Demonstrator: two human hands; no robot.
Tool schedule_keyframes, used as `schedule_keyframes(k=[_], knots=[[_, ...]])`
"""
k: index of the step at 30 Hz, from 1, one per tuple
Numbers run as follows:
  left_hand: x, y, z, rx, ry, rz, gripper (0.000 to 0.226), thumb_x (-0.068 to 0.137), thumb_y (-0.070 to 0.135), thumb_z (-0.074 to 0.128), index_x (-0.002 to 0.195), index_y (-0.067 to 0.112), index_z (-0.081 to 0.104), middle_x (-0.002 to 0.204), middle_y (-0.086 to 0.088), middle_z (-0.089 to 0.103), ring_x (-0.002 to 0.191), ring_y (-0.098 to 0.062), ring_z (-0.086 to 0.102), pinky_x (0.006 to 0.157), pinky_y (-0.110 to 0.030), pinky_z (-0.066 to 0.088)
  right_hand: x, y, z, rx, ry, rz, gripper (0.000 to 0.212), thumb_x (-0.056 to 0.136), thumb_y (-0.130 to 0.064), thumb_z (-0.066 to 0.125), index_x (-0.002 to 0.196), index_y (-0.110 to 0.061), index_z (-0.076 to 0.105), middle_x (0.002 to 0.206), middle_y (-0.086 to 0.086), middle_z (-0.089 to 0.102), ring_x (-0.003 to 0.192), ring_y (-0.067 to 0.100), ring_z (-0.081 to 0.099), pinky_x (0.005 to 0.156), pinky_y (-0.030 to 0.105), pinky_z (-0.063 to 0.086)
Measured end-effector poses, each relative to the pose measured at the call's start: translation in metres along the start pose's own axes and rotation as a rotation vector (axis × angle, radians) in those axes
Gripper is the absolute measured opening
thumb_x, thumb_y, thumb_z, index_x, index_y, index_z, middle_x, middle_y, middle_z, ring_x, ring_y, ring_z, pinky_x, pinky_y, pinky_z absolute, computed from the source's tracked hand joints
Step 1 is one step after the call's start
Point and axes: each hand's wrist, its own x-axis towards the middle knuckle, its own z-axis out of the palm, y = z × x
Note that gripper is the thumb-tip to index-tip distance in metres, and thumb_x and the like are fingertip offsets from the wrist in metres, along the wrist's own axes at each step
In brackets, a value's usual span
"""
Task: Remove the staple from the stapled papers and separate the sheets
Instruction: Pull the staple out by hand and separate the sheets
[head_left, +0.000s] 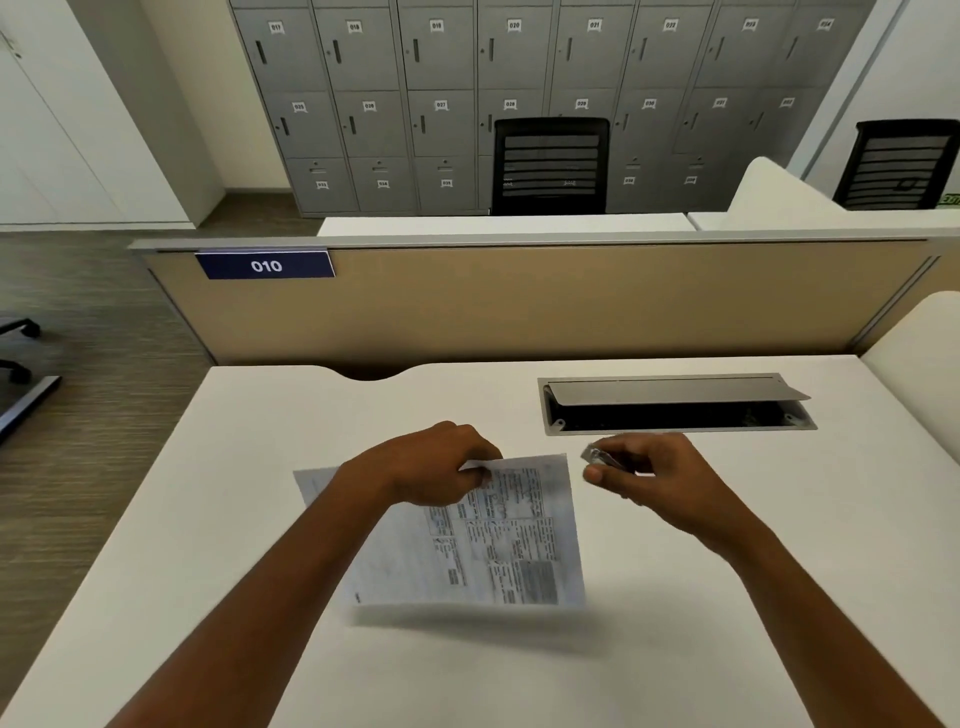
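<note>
Both bare forearms are reaching forward from the lower edge of the view, angling slightly toward each other. The left hand (436, 465) is hovering knuckles-up, its fingers (475, 475) curling under and pinching the top edge of the papers (509, 545). The right hand (654, 478) is hanging just beside it at about the same level, not touching it, wrist bending inward, its thumb and curled fingers gripping a small shiny metal tool (598, 457) whose tip is pointing toward the left hand

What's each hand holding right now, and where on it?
The left hand pinches the papers at their top edge. The right hand grips a small metal tool, blurred; its tip protrudes.
</note>
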Motion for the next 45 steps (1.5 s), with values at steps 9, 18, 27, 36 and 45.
schedule_keyframes(k=[9,18,27,36,45], knots=[[-0.005,-0.018,0.003,-0.583,0.189,0.074,0.021,0.104,0.017,0.057,0.114,0.009,0.074,0.109,-0.003,0.078,0.099,-0.018,0.075,0.089,-0.04,0.062,0.005,0.057,-0.007,0.402,0.319,0.23,0.026,0.089,-0.034,0.072,0.095,-0.01,0.079,0.075,0.014,0.066,0.068,0.022,0.055,0.06,0.028,0.048],[-0.015,-0.024,0.014,-1.096,0.449,0.089,0.028,0.1,0.014,0.056,0.122,0.007,0.07,0.12,-0.009,0.075,0.11,-0.031,0.072,0.094,-0.048,0.06,0.037,0.101,-0.004,0.13,0.598,0.164,0.012,0.088,-0.023,0.075,0.1,-0.021,0.073,0.082,0.009,0.075,0.066,0.026,0.062,0.059,0.033,0.05],[-0.011,-0.022,0.035,-1.267,0.566,0.048,0.028,0.094,0.021,0.058,0.118,0.019,0.073,0.119,-0.007,0.076,0.112,-0.027,0.072,0.092,-0.039,0.061,0.056,0.155,0.021,-0.296,0.691,0.112,0.028,0.085,-0.036,0.074,0.072,-0.013,0.065,0.062,0.002,0.058,0.059,0.019,0.052,0.055,0.018,0.034],[-0.006,-0.019,0.049,-1.332,0.625,0.0,0.029,0.095,0.021,0.057,0.121,0.016,0.071,0.119,-0.007,0.076,0.114,-0.027,0.071,0.091,-0.036,0.06,0.05,0.194,0.039,-0.455,0.594,0.348,0.035,0.09,-0.041,0.069,0.082,-0.007,0.068,0.079,0.012,0.058,0.077,0.036,0.06,0.067,0.035,0.045],[-0.001,-0.017,0.056,-1.33,0.638,-0.023,0.03,0.101,0.013,0.054,0.128,0.011,0.068,0.124,-0.008,0.074,0.118,-0.026,0.069,0.1,-0.042,0.057,0.051,0.213,0.041,-0.511,0.525,0.429,0.035,0.094,-0.037,0.064,0.08,-0.005,0.066,0.078,0.007,0.05,0.07,0.028,0.047,0.067,0.031,0.037]])
